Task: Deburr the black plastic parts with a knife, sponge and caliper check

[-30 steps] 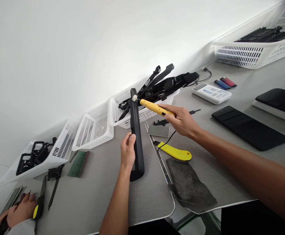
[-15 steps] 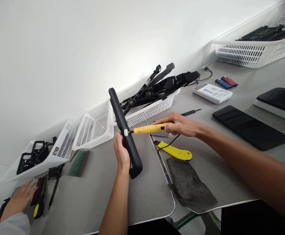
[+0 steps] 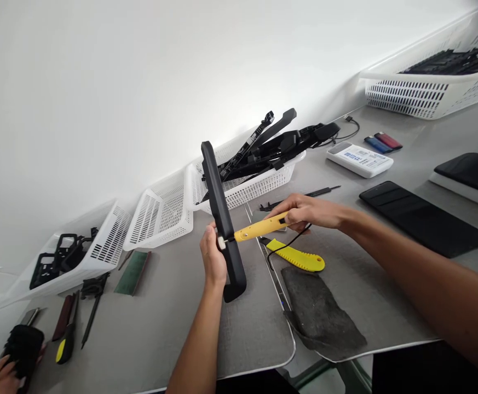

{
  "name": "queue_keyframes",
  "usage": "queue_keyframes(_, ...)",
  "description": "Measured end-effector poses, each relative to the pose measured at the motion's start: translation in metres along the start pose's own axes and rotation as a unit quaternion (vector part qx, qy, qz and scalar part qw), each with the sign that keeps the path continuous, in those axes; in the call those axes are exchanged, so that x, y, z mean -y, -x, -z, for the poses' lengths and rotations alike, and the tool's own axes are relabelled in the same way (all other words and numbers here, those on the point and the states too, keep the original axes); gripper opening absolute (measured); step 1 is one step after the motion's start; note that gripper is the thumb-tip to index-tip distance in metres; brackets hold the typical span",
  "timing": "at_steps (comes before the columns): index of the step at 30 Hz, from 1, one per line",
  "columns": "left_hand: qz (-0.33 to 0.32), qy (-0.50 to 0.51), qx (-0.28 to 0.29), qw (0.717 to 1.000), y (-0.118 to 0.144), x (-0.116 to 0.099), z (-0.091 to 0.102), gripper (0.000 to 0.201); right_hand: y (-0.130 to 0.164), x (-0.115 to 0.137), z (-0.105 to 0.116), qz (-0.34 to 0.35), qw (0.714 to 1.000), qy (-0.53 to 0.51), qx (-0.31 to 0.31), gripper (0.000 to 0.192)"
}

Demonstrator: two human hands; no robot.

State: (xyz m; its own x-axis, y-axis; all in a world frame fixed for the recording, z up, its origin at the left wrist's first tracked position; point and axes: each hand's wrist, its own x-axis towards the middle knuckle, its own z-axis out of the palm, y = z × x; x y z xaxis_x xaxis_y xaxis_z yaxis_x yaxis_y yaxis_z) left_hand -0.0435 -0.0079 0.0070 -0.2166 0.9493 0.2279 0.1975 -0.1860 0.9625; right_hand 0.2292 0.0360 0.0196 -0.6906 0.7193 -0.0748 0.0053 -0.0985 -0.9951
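My left hand (image 3: 214,256) is closed round the lower half of a long black plastic part (image 3: 219,191), which stands tilted above the table. In my right hand (image 3: 304,212) is a yellow corded rotary tool (image 3: 261,225), its thin shaft fitted with a small white polishing tip (image 3: 221,242). The tip lies against the black part, close to my left fingers. Below the tool rests a yellow utility knife (image 3: 298,256), and nearer me a dark grey cloth (image 3: 323,312). A caliper-like black tool (image 3: 304,198) lies partly behind my right hand.
White baskets (image 3: 159,219) line the wall; one (image 3: 259,186) is heaped with black parts. A black phone (image 3: 425,219), a white power bank (image 3: 360,160) and two lighters (image 3: 382,142) lie on the right. A co-worker's hand (image 3: 0,377) holds a black item (image 3: 23,350) at lower left.
The black part and rotary tool have shifted slightly right in view, and the tip sits lower along the part. The co-worker's hand has moved down and left; a black item now shows there.
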Motion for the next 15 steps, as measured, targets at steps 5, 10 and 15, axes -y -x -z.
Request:
queue_keyframes(5, -0.016, 0.001, -0.035, 0.999, -0.001, -0.002, 0.001, 0.047, 0.001, -0.003, 0.001, -0.009, 1.0, 0.011, 0.025, 0.049)
queue_keyframes(10, 0.017, 0.022, -0.079, 0.997, -0.002, 0.003, 0.003, 0.042, 0.003, -0.005, 0.001, -0.048, 0.998, 0.018, 0.038, 0.052)
queue_keyframes(15, 0.033, 0.043, -0.102, 0.993, 0.0, 0.008, 0.004, 0.044, 0.003, -0.008, 0.002, -0.047, 0.998, 0.039, 0.031, 0.053)
